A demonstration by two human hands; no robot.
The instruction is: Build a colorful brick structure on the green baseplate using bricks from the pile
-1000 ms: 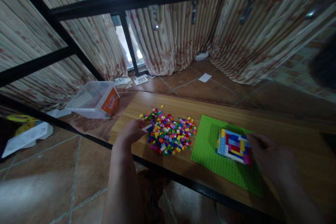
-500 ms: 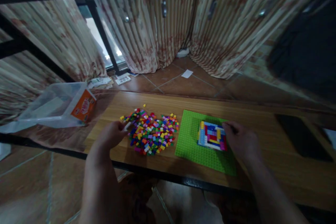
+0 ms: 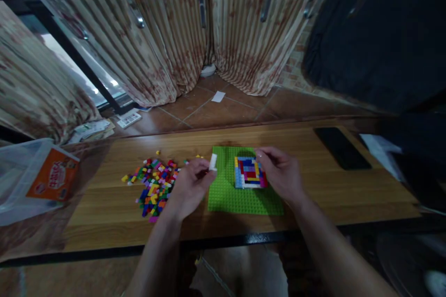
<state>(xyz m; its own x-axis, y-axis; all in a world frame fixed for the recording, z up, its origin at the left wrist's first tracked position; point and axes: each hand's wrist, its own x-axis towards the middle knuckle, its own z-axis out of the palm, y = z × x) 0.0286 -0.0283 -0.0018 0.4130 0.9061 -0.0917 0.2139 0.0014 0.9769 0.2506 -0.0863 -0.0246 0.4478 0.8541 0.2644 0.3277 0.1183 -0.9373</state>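
Note:
Between the thumb and fingertips of my left hand (image 3: 190,188) is a white toy brick (image 3: 213,161), held up over the left edge of a green studded baseplate (image 3: 240,202). On the baseplate sits a low rectangular block of many-coloured bricks (image 3: 249,174). My right hand (image 3: 284,176) is at the upper right corner of that block, its fingers pinched together; what they hold, if anything, I cannot make out. Loose bricks (image 3: 156,188) in many colours are heaped to the left, partly hidden behind my left hand.
The wooden table (image 3: 104,204) has a dark front edge. A black phone-like slab (image 3: 343,147) lies at the right beside white paper (image 3: 379,151). A clear plastic bin (image 3: 21,181) with an orange label stands at the left. Curtains (image 3: 174,46) hang behind.
My left hand has carried the white brick rightward from the loose bricks to the baseplate. My right hand stays by the brick block. The view has turned to the right.

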